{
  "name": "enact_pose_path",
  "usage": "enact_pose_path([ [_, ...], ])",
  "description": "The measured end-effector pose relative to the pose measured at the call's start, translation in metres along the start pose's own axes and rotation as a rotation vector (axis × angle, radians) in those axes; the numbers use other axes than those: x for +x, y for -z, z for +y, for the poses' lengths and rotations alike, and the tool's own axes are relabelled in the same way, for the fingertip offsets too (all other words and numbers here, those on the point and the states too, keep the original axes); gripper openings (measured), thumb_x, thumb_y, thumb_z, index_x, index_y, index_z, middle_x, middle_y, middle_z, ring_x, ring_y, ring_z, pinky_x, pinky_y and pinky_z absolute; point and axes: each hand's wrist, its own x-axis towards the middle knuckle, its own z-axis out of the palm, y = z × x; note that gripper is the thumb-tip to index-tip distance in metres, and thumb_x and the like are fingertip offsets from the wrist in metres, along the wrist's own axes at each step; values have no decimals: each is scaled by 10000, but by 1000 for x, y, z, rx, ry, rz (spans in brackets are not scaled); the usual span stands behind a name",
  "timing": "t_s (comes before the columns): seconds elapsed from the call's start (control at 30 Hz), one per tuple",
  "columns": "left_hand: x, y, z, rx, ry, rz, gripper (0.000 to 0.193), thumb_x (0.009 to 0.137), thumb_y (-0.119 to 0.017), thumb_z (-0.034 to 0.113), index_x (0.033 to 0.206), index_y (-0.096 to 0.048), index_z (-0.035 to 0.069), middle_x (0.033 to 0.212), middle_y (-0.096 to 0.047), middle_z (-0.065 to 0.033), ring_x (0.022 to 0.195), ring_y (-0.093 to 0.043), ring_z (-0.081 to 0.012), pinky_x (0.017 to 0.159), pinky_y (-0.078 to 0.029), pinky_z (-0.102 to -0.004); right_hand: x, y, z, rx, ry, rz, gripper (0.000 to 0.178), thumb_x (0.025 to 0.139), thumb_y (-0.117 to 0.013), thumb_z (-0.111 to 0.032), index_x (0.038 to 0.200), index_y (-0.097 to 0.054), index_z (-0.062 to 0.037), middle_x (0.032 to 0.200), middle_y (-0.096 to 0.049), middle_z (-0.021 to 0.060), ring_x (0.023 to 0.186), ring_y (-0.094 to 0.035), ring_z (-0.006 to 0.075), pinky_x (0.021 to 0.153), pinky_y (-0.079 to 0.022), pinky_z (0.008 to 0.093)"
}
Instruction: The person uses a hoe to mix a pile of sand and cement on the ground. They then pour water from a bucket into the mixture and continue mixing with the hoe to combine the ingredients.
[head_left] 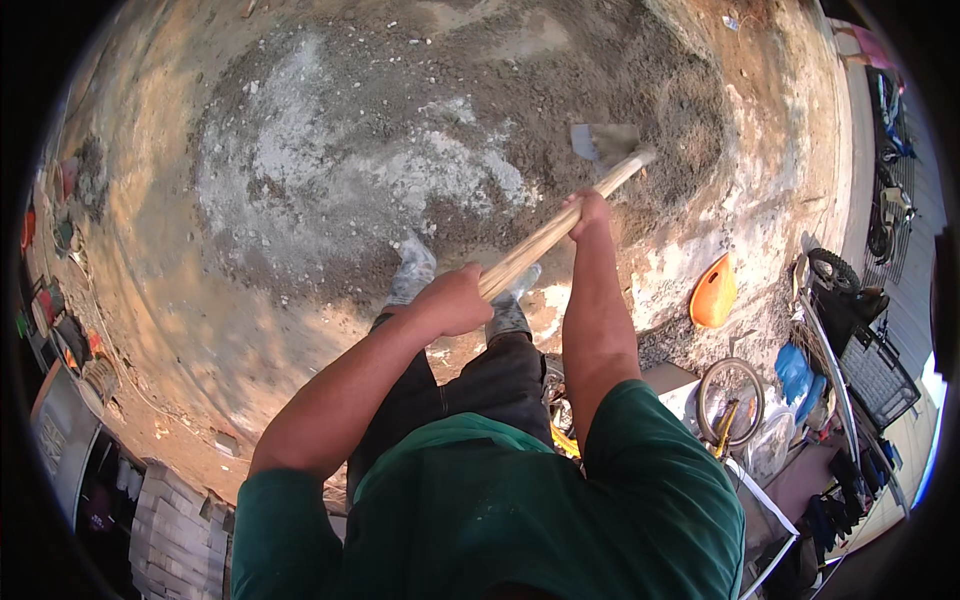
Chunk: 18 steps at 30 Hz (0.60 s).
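A dark green shirt (pixel 480 520) dominates the foreground as a person in dark trousers (pixel 500 385) and mottled boots (pixel 412 270) stands at the near edge of a loose grey-and-brown pile (pixel 430 135). A hoe (pixel 540 243) spans the pile's near right part, its flat blade (pixel 610 142) set against the material; how deep it sits cannot be told. The wooden handle (pixel 618 178) slants from the pile's near edge toward its right side. The left hand (pixel 455 300) is wrapped round the near end; the right hand (pixel 590 214), fingers curled tightly on the shaft farther along, is the closer to the blade, which lies just beyond it. Off the pile's near right side lie a curved orange object (pixel 713 292) and, farther out, a wheel (pixel 704 402).
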Motion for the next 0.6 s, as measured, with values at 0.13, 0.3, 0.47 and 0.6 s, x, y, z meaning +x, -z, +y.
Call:
enact_pose_path([
  [0.13,-105,27,-56,-228,204,108,376,752,-647,95,1093,-539,-23,831,-621,-154,714,-632,-242,664,-510,-388,-80,-79,112,-135,-201,-103,79,875,-512,-50,926,-464,-13,714,-492,113,559,-528,239,519,-508,394],
  [0.3,-334,-31,-100,-66,455,236,417,707,-691,97,1073,-517,-3,838,-601,-213,770,-618,-341,721,-507,-409,-288,-69,184,-150,-456,-562,397,808,-616,66,1097,-373,-59,867,-544,134,709,-631,289,607,-578,471],
  [0.47,-409,-114,-127,73,395,510,347,711,-675,29,1024,-523,38,777,-628,-238,778,-655,-465,677,-527,-449,-373,-17,137,-136,-484,-934,532,788,-645,53,1193,-326,-76,883,-572,119,773,-662,274,680,-580,451],
  [0.6,-238,-114,-104,112,157,508,352,753,-691,67,1044,-497,20,832,-646,-269,844,-645,-486,714,-528,-487,-304,5,25,57,-70,-811,494,799,-607,52,1192,-325,-49,865,-589,127,737,-651,237,643,-572,400],
])
